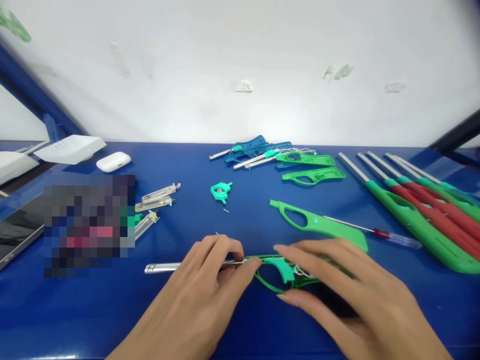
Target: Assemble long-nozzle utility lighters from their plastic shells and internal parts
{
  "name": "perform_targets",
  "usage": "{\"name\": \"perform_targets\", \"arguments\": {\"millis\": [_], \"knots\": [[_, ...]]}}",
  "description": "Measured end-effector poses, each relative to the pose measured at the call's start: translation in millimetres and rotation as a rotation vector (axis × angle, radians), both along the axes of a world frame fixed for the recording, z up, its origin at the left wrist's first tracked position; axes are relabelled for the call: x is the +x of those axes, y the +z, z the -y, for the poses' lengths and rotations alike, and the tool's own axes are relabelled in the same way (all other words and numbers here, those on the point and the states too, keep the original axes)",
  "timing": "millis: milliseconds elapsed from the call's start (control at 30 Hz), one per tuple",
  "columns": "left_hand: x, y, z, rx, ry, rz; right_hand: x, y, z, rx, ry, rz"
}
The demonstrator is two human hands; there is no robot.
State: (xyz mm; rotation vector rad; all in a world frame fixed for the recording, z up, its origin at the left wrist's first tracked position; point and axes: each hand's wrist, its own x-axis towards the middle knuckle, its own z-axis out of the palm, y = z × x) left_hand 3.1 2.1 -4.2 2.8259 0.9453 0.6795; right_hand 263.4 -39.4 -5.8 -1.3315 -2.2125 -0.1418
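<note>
Green handle (268,286), teal trigger (285,270), left fingers (245,272) pinching metal tube (162,268)

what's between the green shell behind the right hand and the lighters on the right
A screwdriver lies between the green shell and lighters, head view.

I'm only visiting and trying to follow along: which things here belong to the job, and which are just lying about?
Seem part of the job:
open green shell, with metal tube and teal trigger
loose green half-shell
screwdriver
slim clear parts
small teal piece
blue shell pieces
green and red lighters

Probably just lying about:
white rounded case
white box
dark flat device
</note>
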Motion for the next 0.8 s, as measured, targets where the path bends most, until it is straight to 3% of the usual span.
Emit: {"name": "perform_targets", "arguments": {"millis": [167,433,800], "knots": [[2,3.0,3,-0.006,0.050,-0.019,1,2,0,-0.071,0.078,0.017],[-1,-0.5,-3,0.023,-0.009,-0.006,0,1,-1,-0.090,0.089,-0.023],[1,3.5,1,0.013,-0.005,0.009,-19,11,-6,-0.200,0.005,-0.111]]}}
